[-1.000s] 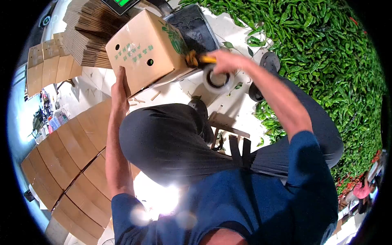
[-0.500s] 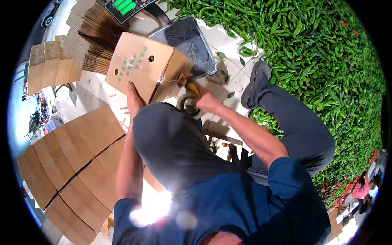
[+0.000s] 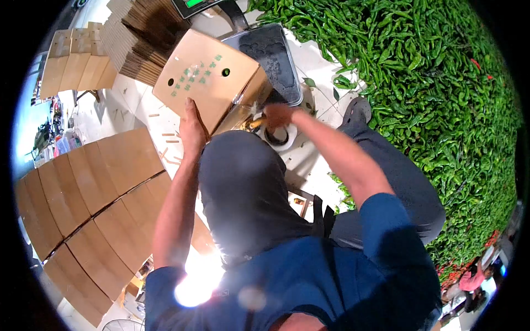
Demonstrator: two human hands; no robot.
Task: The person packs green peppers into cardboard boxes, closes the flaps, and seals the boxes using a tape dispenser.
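Observation:
A cardboard box (image 3: 207, 80) with green print and two round holes stands tilted in front of my knee. My left hand (image 3: 192, 131) presses on its near lower side, thumb up on the printed face and the other fingers hidden beneath. My right hand (image 3: 280, 117) is closed round the yellow handle of a tape dispenser (image 3: 255, 124), whose head is at the box's right side. A large tape roll (image 3: 280, 137) hangs below that hand. Clear tape glints along the box edge.
A black scale platform (image 3: 265, 55) lies behind the box, its display (image 3: 194, 4) above. Flattened cartons (image 3: 146, 38) are stacked at upper left, closed boxes (image 3: 94, 193) at left. Green peppers (image 3: 430, 99) cover the right side. A person in pink (image 3: 471, 280) is far off at lower right.
The box has tilted and shifted, more of its right side now showing. My right hand moved down with the dispenser, then slightly right along with the view. My left hand stays on the box.

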